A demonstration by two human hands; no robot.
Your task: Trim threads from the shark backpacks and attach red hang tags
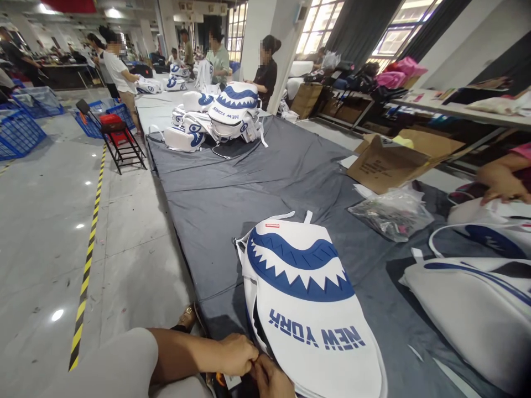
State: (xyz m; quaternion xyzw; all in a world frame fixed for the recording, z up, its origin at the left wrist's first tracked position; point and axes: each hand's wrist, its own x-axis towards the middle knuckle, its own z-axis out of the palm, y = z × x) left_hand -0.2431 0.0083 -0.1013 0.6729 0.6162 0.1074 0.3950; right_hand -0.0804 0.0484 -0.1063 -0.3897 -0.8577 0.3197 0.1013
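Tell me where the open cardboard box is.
The box is at right in the head view, by the edge of the table, beyond the plastic bag.

This is a factory workshop handling bags: matching white backpacks with blue printed patterns [307,276] lie along a long table covered in dark grey cloth [199,204], where several people [218,58] stand. Blue plastic lattice crates [20,135] and yellow-and-black striped tape [88,260] occupy the glossy grey floor [136,232] alongside.
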